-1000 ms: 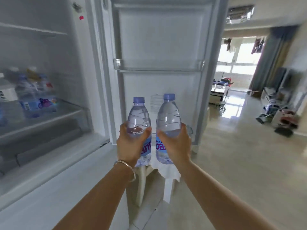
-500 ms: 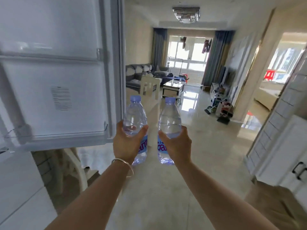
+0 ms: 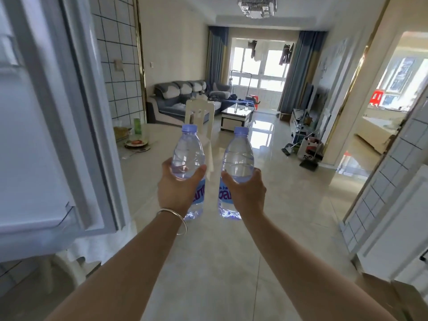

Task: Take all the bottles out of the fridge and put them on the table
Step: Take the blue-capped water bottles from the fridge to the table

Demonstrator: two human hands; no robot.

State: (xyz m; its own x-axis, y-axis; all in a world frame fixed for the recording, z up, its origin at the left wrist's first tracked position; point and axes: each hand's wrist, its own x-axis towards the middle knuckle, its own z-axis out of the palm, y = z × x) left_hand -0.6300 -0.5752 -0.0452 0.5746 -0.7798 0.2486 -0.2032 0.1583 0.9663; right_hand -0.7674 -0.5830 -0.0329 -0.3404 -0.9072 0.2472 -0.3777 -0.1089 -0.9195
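My left hand point(image 3: 177, 189) grips a clear water bottle point(image 3: 188, 154) with a pale blue cap and a blue label, held upright in front of me. My right hand point(image 3: 246, 193) grips a second bottle of the same kind point(image 3: 238, 158), also upright and a little to the right. The two bottles are apart, side by side at chest height. The open fridge door point(image 3: 46, 135) fills the left edge; the fridge's inside is out of sight. A pale table point(image 3: 148, 163) lies just beyond the door, behind the left bottle.
On the table stand a plate with food point(image 3: 136, 143) and a green carton point(image 3: 137, 126). A white chair point(image 3: 200, 117) is at its far side. Glossy tiled floor runs ahead to a sofa point(image 3: 180, 98) and coffee table point(image 3: 235, 115). A white cabinet point(image 3: 393, 216) lines the right.
The view has swung right, away from the fridge shelves and towards the living room. Both hands kept their bottles upright. The table has come into sight past the door.
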